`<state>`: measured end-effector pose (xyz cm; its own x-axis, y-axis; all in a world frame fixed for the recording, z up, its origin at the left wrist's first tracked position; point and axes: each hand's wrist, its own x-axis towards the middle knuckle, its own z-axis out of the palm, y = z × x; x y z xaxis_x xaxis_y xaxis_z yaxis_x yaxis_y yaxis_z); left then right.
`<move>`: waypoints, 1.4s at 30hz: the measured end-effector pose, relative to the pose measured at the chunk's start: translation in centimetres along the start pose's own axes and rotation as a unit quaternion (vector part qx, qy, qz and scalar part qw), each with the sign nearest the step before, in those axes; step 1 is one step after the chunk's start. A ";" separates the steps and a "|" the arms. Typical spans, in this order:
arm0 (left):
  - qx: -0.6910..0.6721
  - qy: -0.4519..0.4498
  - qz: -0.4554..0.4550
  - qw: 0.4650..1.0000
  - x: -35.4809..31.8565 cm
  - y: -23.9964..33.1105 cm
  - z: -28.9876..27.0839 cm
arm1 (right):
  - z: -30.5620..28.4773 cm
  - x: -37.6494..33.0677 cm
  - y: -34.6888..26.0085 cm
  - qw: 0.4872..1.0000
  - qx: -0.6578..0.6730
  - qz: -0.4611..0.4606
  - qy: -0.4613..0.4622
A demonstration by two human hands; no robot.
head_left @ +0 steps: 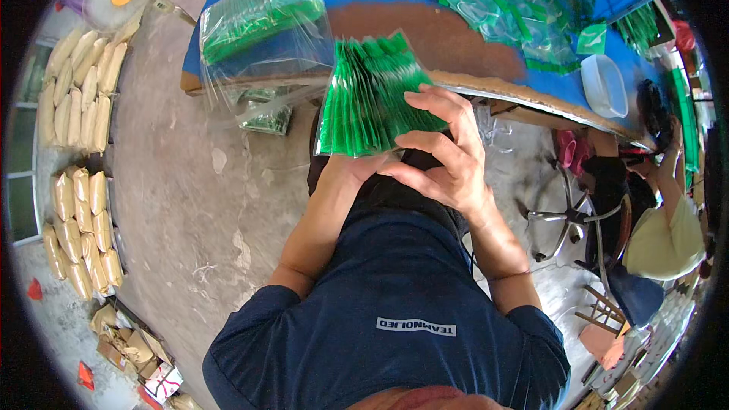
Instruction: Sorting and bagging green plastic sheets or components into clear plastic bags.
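Note:
A thick fanned stack of green and clear plastic packets (372,99) is held up in front of me, just off the table's near edge. My left hand (355,168) supports it from below; most of its fingers are hidden behind the packets. At the stack's right side is my right hand (454,153), its fingers spread and curved, fingertips resting on the packets' edges. Left of the stack, a large clear plastic bag (262,23) filled with similar green packets lies on the table, its loose end hanging over the edge.
The table (410,26) has a blue cover and a bare brown area. Loose green packets (516,11) are heaped at its far right, near a clear plastic tub (604,85). Another person (668,235) sits at the right. Filled tan sacks (80,220) are stacked on the left.

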<state>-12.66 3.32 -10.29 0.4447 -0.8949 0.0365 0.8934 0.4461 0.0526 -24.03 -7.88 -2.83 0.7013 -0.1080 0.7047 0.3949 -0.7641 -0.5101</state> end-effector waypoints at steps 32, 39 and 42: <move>0.099 -0.009 0.081 0.992 -0.6 0.2 -2.4 | 1.8 1.9 -0.2 0.996 -0.031 -0.055 -0.055; 0.099 0.115 0.038 0.988 -0.7 -0.4 1.8 | 0.3 4.6 0.0 0.977 -0.032 -0.088 -0.192; 0.204 0.125 0.073 0.968 -0.1 0.6 0.8 | 1.1 3.7 1.6 0.987 -0.034 -0.030 -0.155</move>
<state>-12.21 3.72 -9.46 0.6119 -0.7733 -0.1661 0.7426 0.4894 0.4572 -20.14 -8.85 -1.57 0.8302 0.1300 0.5421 0.4076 -0.8049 -0.4312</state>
